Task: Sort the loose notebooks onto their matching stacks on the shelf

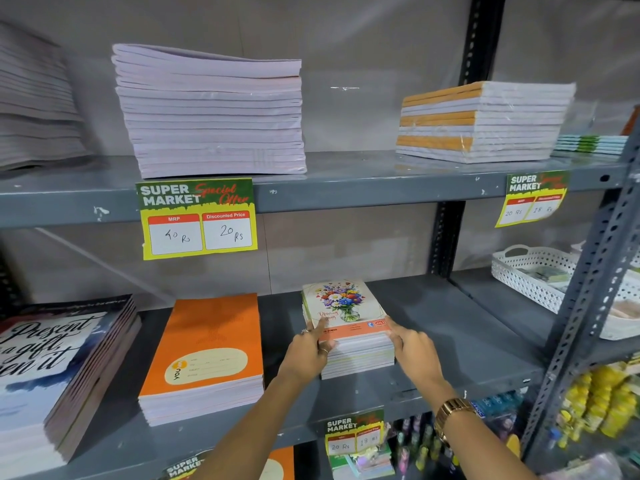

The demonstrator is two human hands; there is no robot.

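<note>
Both hands sit at the near corners of the floral notebook stack [349,327]. The left hand [309,353] presses against the stack's left side with its index finger laid over the top cover's near-left corner; the right hand [414,349] has its fingertips on the near-right corner and side. Neither hand is closed around anything: the fingers are loosely extended, squaring up the pile between them rather than gripping it. The top floral notebook, with its vase-of-flowers cover, lies flat on its matching stack and looks roughly aligned.

To the left of the floral stack, apart from it, stands the orange notebook stack [204,355], and further left the dark "Present a gift" stack [52,368]. All three rest on the grey metal shelf [450,341].

The stack sits close to the shelf's front edge. An uneven push from one hand could probably skew the upper notebooks or slide the smooth covers sideways, and a pull towards the edge might tip them off.
</note>
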